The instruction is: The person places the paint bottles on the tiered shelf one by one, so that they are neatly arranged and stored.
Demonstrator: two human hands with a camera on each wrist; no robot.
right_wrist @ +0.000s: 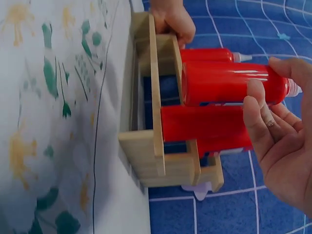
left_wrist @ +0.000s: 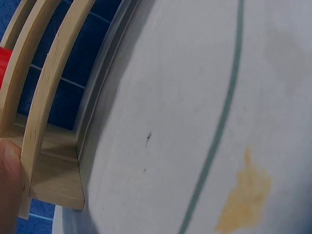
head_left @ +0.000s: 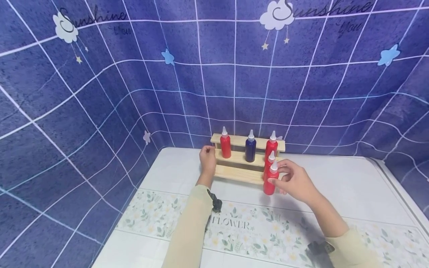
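Observation:
My right hand (head_left: pixel 296 182) pinches a red squeeze bottle (head_left: pixel 269 186) with a pale pointed cap between thumb and fingers. It is upright, at the front right of a tiered wooden rack (head_left: pixel 238 174). In the right wrist view, the held bottle (right_wrist: pixel 224 83) overlaps a red bottle (right_wrist: pixel 202 123) on the rack's front tier. My left hand (head_left: pixel 208 162) grips the rack's left end, its fingers curled at the wood. Farther back on the rack stand a red bottle (head_left: pixel 225 146) at left, a dark blue bottle (head_left: pixel 250 150) mid-rack and another red bottle (head_left: pixel 270 145) at right.
Beneath the rack spreads a white table cover (head_left: pixel 174 167) with a printed flower band (head_left: pixel 251 227). A blue gridded curtain (head_left: pixel 218 82) hangs close behind the rack and along the left side.

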